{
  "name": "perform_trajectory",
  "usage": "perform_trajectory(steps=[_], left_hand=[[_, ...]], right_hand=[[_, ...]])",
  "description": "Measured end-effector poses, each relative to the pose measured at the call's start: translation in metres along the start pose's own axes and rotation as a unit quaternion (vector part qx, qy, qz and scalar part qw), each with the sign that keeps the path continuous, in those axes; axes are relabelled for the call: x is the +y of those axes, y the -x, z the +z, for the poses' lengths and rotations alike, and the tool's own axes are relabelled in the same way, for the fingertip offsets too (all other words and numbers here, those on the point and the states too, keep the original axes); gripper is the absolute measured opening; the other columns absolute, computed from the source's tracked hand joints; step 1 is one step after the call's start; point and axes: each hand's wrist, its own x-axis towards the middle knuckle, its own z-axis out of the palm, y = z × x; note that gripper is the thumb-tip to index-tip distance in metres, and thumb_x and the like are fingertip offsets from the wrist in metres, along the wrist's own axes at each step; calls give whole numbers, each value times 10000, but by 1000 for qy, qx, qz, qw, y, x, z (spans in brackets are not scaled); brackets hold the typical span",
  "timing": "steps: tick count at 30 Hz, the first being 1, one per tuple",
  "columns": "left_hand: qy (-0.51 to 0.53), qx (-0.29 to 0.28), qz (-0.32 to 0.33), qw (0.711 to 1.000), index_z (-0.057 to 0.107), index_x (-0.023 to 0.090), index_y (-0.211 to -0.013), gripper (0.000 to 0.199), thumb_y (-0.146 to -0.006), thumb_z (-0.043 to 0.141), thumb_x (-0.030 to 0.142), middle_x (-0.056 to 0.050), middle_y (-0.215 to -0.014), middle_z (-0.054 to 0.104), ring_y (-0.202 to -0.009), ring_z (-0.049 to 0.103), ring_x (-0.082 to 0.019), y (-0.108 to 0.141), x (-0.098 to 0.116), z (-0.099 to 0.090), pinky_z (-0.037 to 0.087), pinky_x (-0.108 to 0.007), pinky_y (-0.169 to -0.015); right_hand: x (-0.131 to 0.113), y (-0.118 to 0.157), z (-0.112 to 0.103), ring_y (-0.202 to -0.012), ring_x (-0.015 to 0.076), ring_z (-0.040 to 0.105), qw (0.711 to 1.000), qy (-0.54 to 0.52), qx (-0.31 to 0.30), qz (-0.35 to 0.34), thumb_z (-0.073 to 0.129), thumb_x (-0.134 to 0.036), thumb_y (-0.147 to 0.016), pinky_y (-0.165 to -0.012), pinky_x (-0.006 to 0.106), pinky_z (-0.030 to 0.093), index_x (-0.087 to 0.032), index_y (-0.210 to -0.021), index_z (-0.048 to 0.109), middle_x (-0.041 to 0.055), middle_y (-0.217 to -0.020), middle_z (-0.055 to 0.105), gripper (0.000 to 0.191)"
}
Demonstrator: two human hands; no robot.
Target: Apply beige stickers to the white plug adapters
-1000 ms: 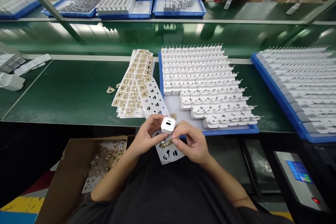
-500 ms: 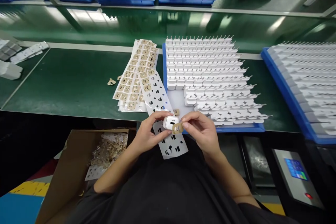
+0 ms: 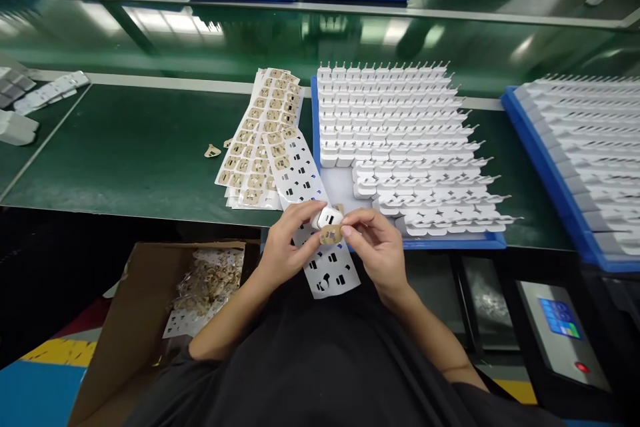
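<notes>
Between the thumb and fingers of my left hand [image 3: 289, 240] is a white charger [image 3: 329, 216], its slotted end facing up toward me. My right hand [image 3: 377, 247] pinches a tan sticker [image 3: 331, 235] by its edge, just below the charger's slotted end. Whether the sticker touches the charger I cannot tell. Under both hands hangs a partly used sticker sheet [image 3: 300, 177] with black cut-out marks, its lower end past the table edge. More tan sticker sheets [image 3: 257, 140] lie stacked at the left of it. A blue tray [image 3: 345, 187] of white chargers with upright pins stands on the right.
A second blue tray [image 3: 540, 173] of chargers stands far right. A loose tan piece [image 3: 212, 151] lies on the green table [image 3: 135, 147]. Below the edge are a cardboard box [image 3: 115, 320] of scraps and a device with a screen [image 3: 560, 323]. Co-workers' hands show across the bench.
The tan sticker has turned broad side up and moved slightly left and down below the charger. The charger has tilted and shifted a little up and right.
</notes>
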Motion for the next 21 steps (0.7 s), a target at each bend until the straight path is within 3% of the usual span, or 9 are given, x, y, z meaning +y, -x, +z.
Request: perform_trajectory(steps=[5,21], left_hand=[[15,54,25,998,633,267,-1236,418,-836,746,221,-98,-1214,645,-1149,601,-243,0,-6,3,561,-349,-907],[-41,63,101,992,626,245,-1209,465,-786,798,158,-91,-1155,662,-1087,637,-235,-7,-4,1,551,-393,-918]], right_hand=[[0,-4,0,-896,169,659,999,-1,33,-12,676,-260,-891,-822,307,555,-222,-902,683,24,-900,683,40],[1,-10,0,-872,122,654,999,-15,30,-12,689,-187,-893,-793,234,547,-255,-908,697,-16,-889,677,70]])
